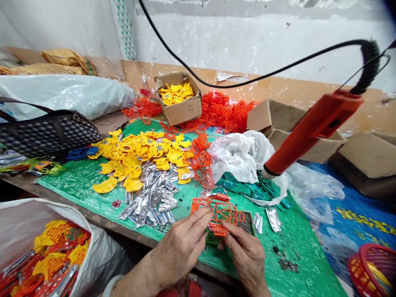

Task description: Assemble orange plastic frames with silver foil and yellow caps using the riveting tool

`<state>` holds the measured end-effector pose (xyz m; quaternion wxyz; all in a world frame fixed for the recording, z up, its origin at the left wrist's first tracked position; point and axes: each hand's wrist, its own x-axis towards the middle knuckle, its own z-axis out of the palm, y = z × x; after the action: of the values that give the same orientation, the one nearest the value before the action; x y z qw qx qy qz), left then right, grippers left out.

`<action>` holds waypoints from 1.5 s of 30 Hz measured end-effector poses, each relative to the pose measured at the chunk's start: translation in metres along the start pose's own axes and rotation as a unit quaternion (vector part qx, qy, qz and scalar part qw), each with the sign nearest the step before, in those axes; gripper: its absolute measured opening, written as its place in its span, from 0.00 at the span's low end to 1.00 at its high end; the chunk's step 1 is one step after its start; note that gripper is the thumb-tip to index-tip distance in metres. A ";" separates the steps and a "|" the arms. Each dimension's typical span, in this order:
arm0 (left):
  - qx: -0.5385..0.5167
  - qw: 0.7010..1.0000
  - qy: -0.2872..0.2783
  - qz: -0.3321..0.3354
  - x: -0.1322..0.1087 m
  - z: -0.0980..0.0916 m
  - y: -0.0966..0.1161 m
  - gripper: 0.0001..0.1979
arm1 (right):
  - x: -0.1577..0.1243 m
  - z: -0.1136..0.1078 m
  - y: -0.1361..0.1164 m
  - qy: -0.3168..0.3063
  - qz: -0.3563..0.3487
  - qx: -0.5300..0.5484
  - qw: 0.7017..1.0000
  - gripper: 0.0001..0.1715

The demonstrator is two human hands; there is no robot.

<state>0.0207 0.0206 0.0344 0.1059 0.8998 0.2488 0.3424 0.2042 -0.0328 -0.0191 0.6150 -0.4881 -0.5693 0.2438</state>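
Observation:
Both of my hands meet low in the middle of the view, over a small green block (213, 239) on the green mat (297, 251). My left hand (182, 247) and my right hand (246, 253) pinch an orange lattice piece (220, 212) from either side, fingers closed on it. Just left of them lies a heap of silver foil pieces (151, 198). Behind that is a pile of yellow plastic pieces (139, 154). More orange lattice pieces (202, 163) trail away toward the back.
An orange hand tool (312, 132) hangs on a black cable at the right. A cardboard box (182, 109) of yellow pieces stands at the back. A white bag (37, 231) of mixed pieces sits lower left, a checked handbag (46, 132) at the left, a red basket (374, 268) lower right.

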 end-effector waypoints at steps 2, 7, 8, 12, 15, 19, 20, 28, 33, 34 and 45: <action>-0.030 1.000 0.006 -0.006 0.002 -0.002 0.000 0.23 | 0.000 -0.002 0.000 -0.006 0.002 -0.002 1.000 0.18; -0.098 0.995 0.026 -0.026 0.001 -0.002 -0.006 0.20 | 0.000 -0.001 -0.001 -0.017 -0.008 -0.012 1.000 0.17; -0.105 0.993 0.032 -0.033 0.000 0.000 -0.007 0.20 | 0.000 -0.001 -0.001 -0.019 -0.011 -0.015 1.000 0.17; -0.127 0.989 0.051 -0.063 -0.002 0.007 -0.006 0.18 | -0.001 0.002 -0.001 -0.027 -0.021 -0.019 0.999 0.17; -0.136 0.985 0.078 -0.077 -0.002 0.009 -0.003 0.17 | -0.003 0.002 0.000 -0.027 -0.041 -0.044 0.998 0.18; -0.133 0.979 0.109 -0.109 -0.001 0.010 0.001 0.15 | -0.007 0.003 0.001 -0.008 -0.098 -0.130 0.987 0.16; -0.134 0.977 0.115 -0.117 -0.001 0.011 0.002 0.15 | -0.008 0.003 0.001 -0.003 -0.110 -0.153 0.982 0.15; -0.147 0.966 0.142 -0.158 -0.002 0.015 0.004 0.16 | -0.011 0.010 -0.002 0.026 -0.169 -0.246 0.954 0.14; -0.155 0.960 0.140 -0.189 -0.002 0.018 0.003 0.17 | -0.012 0.012 -0.001 0.021 -0.203 -0.277 0.939 0.18; -0.159 0.957 0.138 -0.197 -0.002 0.019 0.002 0.18 | -0.012 0.012 0.000 0.018 -0.208 -0.286 0.935 0.19; -0.162 0.953 0.135 -0.218 -0.002 0.020 0.002 0.19 | -0.013 0.019 -0.002 0.022 -0.216 -0.325 0.920 0.15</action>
<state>0.0333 0.0174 0.0192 0.2882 0.7397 0.3922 0.4647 0.1834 -0.0384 -0.0254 0.4722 -0.5319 -0.6952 -0.1039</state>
